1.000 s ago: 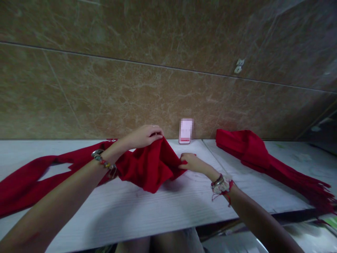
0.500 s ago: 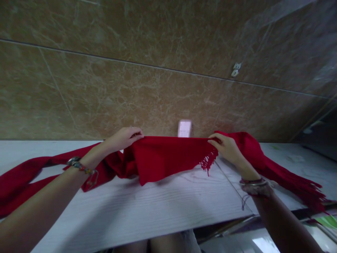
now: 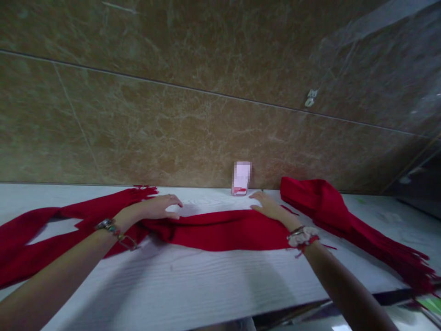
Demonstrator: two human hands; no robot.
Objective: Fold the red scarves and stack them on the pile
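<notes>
Laying out a red scarf point(image 3: 220, 234) lengthwise on the white wood-grain counter point(image 3: 206, 285) appears to be the step in hand, the left hand point(image 3: 159, 208) and right hand point(image 3: 270, 209) both loosely spread along its far edge and pinching nothing, though whether the fingertips touch the cloth cannot be told. Further straightening would call for a light fingertip grip at the bunched part beside the left hand. The scarf, in front of an upright smartphone point(image 3: 241, 179), lies fairly flat through its middle, with a dark crease along the far side and gathered folds leftward.
</notes>
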